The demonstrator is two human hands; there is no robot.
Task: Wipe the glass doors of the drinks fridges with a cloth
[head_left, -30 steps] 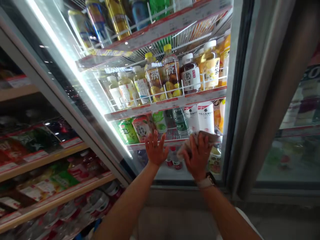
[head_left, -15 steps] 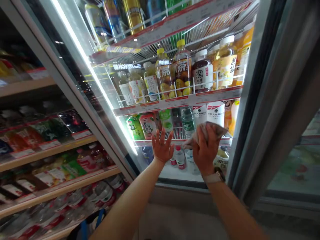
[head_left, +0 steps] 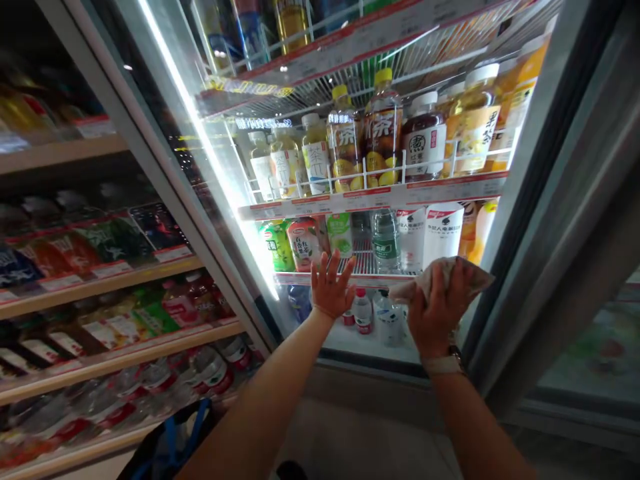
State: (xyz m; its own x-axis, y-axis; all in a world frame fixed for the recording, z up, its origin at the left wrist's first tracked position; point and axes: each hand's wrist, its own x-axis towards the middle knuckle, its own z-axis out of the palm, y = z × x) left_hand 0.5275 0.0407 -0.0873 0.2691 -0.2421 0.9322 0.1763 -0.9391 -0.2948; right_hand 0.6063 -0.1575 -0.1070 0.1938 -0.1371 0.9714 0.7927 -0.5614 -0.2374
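My right hand, with a watch at its wrist, presses a greyish cloth against the glass door of a lit drinks fridge. Its fingers lie over the folded cloth, near the lower right of the door. My left hand is open, fingers spread and holding nothing. It appears to rest flat on the same glass, left of the cloth. Behind the glass, close to the hands, stand a clear green-labelled bottle, white cartons and a small red-capped bottle.
Bottled teas line the fridge's middle shelf. The dark door frame runs down the right. At left, wooden shelves carry several rows of bottles. A dark bag with blue straps is at the lower left.
My right hand has slid the cloth rightward and slightly down across the glass. My left hand stays spread at about the same spot. The view has shifted a little.
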